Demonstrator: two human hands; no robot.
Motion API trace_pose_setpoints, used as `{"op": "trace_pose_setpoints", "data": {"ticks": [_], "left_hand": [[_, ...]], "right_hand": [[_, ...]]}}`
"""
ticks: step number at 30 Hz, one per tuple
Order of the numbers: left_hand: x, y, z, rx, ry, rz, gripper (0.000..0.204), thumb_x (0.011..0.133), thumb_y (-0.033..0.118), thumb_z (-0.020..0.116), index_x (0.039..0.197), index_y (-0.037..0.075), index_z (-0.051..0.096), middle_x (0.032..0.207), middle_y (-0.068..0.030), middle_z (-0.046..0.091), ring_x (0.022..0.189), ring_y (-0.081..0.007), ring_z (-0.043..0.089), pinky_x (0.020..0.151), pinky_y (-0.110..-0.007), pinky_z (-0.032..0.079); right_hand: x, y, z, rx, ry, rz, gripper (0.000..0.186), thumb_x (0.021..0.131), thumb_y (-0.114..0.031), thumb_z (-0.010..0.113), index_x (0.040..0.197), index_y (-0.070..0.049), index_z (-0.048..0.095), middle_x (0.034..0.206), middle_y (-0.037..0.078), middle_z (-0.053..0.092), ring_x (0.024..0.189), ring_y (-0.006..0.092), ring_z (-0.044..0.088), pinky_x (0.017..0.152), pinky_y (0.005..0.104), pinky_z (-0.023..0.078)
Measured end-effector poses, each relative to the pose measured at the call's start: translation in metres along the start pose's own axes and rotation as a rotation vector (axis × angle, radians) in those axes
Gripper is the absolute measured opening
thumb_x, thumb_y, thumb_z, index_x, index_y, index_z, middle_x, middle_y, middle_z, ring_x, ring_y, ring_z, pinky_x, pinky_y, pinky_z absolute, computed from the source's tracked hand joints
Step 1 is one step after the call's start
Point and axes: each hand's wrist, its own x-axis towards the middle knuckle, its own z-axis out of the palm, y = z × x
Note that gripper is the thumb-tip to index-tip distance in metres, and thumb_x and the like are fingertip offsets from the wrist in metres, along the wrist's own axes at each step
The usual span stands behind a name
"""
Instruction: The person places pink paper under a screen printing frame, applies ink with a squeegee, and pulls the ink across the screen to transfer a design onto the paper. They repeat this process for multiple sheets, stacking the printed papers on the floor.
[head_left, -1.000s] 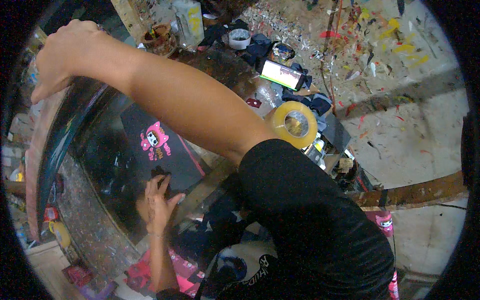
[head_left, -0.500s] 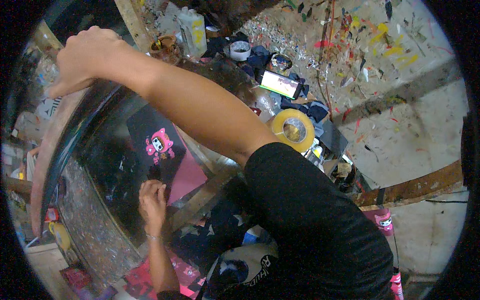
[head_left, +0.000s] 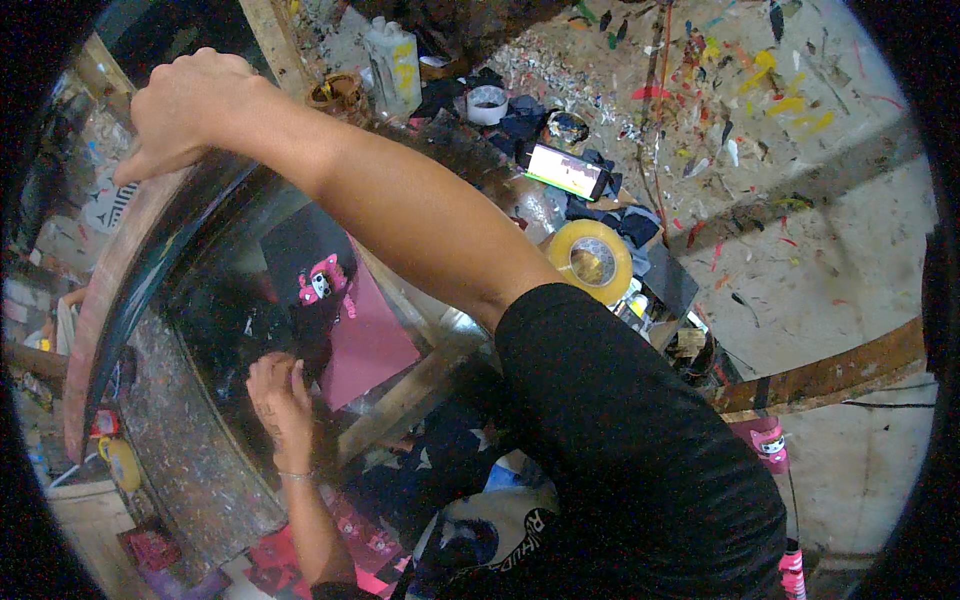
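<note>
My right arm reaches across to the upper left, where my right hand is closed round the top of a wooden screen-printing frame. The frame stands tilted up at the left. To the right of it lies a black and pink fabric panel with a printed pink cartoon cat figure. My left hand, fingers bent and pressed together, is at the panel's lower left edge and seems to grip it. Dark cloth there is lifted and covers part of the print. The fingertips' contact is hard to make out.
A roll of yellowish tape, a lit phone and dark rags lie to the right. Behind them stand a white jug and a tape ring. A wooden bar crosses below the panel. The floor is paint-spattered.
My left hand has shifted left, and the fabric panel's lower left part has bent up over some of the print. My right hand keeps its hold on the frame.
</note>
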Motion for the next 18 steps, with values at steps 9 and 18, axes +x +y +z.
{"op": "trace_pose_setpoints", "data": {"ticks": [9, 18], "left_hand": [[-0.026, -0.010, -0.026, 0.012, 0.102, -0.085, 0.013, 0.094, 0.011, 0.072, 0.103, 0.001, 0.073, 0.097, -0.0160, 0.069, 0.086, -0.0356, 0.063, 0.077, -0.044, 0.051], [-0.091, -0.011, -0.037, -0.689, 0.166, -0.704, 0.021, 0.107, 0.017, 0.058, 0.106, -0.002, 0.065, 0.092, -0.0053, 0.063, 0.084, -0.0173, 0.064, 0.075, -0.034, 0.053]], "right_hand": [[0.001, -0.002, 0.002, 0.021, 0.025, -0.017, 0.083, 0.075, -0.081, 0.064, 0.112, -0.008, 0.080, 0.114, 0.020, 0.076, 0.106, 0.0384, 0.074, 0.092, 0.0492, 0.059], [-0.001, 0.000, -0.002, 0.024, -0.001, 0.019, 0.084, 0.076, -0.082, 0.062, 0.113, -0.008, 0.079, 0.116, 0.022, 0.075, 0.109, 0.0406, 0.072, 0.096, 0.0505, 0.058]]}}
